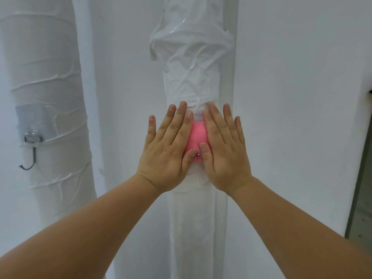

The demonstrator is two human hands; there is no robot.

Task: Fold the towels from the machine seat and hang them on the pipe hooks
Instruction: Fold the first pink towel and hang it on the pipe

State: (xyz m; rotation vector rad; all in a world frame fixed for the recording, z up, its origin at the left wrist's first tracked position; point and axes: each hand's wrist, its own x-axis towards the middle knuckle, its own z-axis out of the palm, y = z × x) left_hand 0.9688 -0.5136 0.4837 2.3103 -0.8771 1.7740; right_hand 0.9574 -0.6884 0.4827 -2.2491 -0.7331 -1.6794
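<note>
Pressing flat on pink towel [198, 135] w/ both hands, fingers straight and slightly spread, nothing gripped. Covering towel's left side w/ left hand [167, 146], its right side w/ right hand [223, 150]. Leaving only a narrow strip of pink in the gap btwn them, from approx. knuckle level down to the thumbs. Nearly meeting at the thumbs, both resting on the pink cloth at bottom of that strip. Right btwn the two thumb tips: small metal hook tip [198, 157], poking out at towel's lower edge. Can't tell how towel is folded, since most of it is hidden under the palms.

Directly behind the hands: middle pipe [191, 67], wrapped in crinkled white sheeting, running up past the fingertips and down below the wrists btwn the forearms. Well above the fingertips: shiny clear tape [177, 29] over the wrapping.

Well to the left of left hand: thicker wrapped pipe [46, 77] w/ grey patch [32, 117] and a bare metal hook [30, 156], approx. level w/ the hands. Far right of right hand: dark door-frame edge [360, 178]. Behind it all: white wall [291, 97].
</note>
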